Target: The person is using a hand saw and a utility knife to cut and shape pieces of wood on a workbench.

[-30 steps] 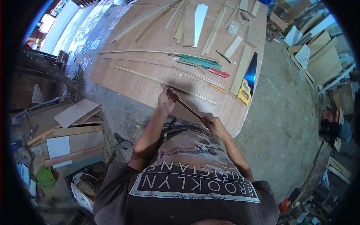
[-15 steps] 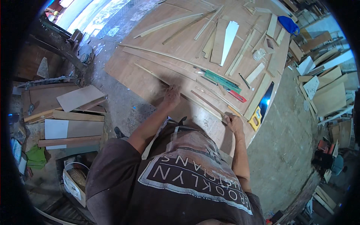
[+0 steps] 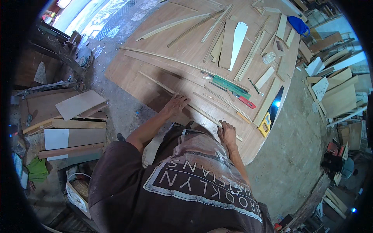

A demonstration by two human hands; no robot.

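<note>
A long, thin pale wooden strip (image 3: 204, 112) lies diagonally along the near edge of the plywood tabletop (image 3: 125, 81). My left hand (image 3: 175, 105) has its fingers curled over the middle of this strip, and my right hand (image 3: 228, 134) grips it nearer the right end. Just beyond, a narrow brownish strip (image 3: 215, 104) rests flat. Past that lie a green tool (image 3: 229, 83), a red cutter (image 3: 245, 102), a dark pencil-like stick (image 3: 253, 84) and a yellow-handled saw (image 3: 265, 126) at the right edge.
More wooden strips (image 3: 186, 29), a white tapered board (image 3: 237, 44), a clear jar (image 3: 269, 58) and a blue object (image 3: 297, 25) cover the far tabletop. Board offcuts (image 3: 79, 105) and a white bucket (image 3: 75, 194) stand at my left. More stacked panels (image 3: 336, 93) lean at the right.
The brownish strip I held raised a second ago now lies on the table. Both hands have moved onto the pale strip, the right one shifting left in the last half second.
</note>
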